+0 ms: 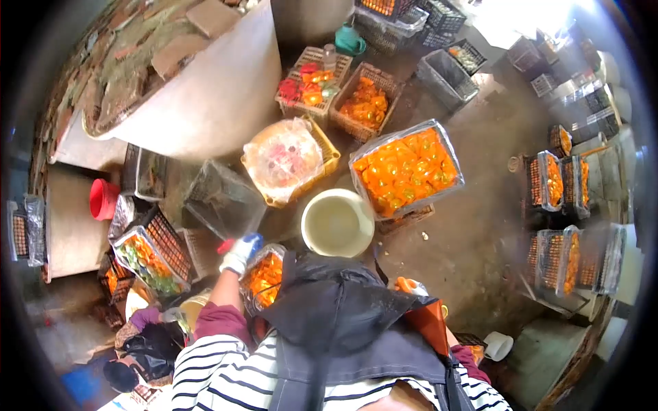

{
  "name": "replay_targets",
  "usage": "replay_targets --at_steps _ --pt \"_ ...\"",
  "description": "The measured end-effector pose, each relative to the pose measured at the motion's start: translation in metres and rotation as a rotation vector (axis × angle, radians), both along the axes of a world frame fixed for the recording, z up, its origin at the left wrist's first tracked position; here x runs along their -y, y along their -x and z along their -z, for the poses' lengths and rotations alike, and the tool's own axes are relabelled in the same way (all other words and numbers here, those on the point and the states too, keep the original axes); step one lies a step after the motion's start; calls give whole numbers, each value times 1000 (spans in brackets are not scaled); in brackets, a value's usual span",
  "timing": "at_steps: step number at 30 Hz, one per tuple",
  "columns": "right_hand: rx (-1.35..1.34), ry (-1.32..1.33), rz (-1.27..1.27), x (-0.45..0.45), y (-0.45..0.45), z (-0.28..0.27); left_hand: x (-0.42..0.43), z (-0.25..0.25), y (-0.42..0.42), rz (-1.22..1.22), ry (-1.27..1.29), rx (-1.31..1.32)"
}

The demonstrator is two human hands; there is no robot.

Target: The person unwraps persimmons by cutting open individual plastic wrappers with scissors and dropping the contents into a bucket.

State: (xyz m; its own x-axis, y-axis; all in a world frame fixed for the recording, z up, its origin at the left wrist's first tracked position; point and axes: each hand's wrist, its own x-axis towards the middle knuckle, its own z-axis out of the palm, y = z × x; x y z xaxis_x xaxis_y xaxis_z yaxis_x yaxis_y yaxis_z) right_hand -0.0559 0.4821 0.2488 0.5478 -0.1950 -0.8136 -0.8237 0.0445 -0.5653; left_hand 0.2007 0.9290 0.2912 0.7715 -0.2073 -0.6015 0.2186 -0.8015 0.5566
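Note:
My left hand [240, 255], in a white glove with blue on the fingers, is closed around a small red thing [225, 246], perhaps a handle. Just right of it, a plastic-lined crate of orange peppers [264, 279] stands partly behind my apron [329, 301]. My right hand [412, 286] shows only in part beyond the apron, with orange and white at the fingers; whether the orange is glove or pepper is unclear. In front of me stands a round cream bucket [337, 224]. Beyond it to the right is a full lined crate of orange peppers [406, 171].
A yellow crate [332, 152] bears a plastic-wrapped bundle, beside a clear-lined crate [226, 198]. Behind are a pepper crate [365, 103] and a green watering can [350, 41]. Another person [145, 356] works at lower left. Stacked crates [548, 181] line the right side.

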Motion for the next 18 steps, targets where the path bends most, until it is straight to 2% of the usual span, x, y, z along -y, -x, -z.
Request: replay_targets --at_steps 1,2,3,4,5,6,8,9,10,12,14,15,16,18 --pt "27 10 -36 1 3 -1 -40 96 6 536 -19 546" --pt "-16 -15 55 3 15 6 -24 84 6 277 104 158" --pt "66 -139 137 5 23 9 -2 59 7 279 114 75" --pt "-28 -35 160 6 30 12 16 41 4 274 132 -1" --pt "12 -15 203 9 39 14 17 56 -5 137 159 -231" --pt "48 6 242 13 54 18 23 48 -13 317 64 -98" --pt "-13 22 269 22 80 29 37 31 -29 361 -25 -24" --pt "-48 33 278 25 90 32 41 33 -36 264 0 -83" --pt "-9 22 339 26 99 28 41 51 -38 -160 308 -279" --pt "66 -14 448 21 115 22 37 91 -41 -59 293 -197" --pt "13 -14 448 18 124 22 40 87 -37 97 200 -74" --pt "-15 -16 446 17 127 23 47 66 -30 200 115 9" --pt "-45 -23 445 13 129 25 56 35 -21 216 61 -86" --pt "-26 -28 433 -1 130 36 69 -19 1 200 67 -84"
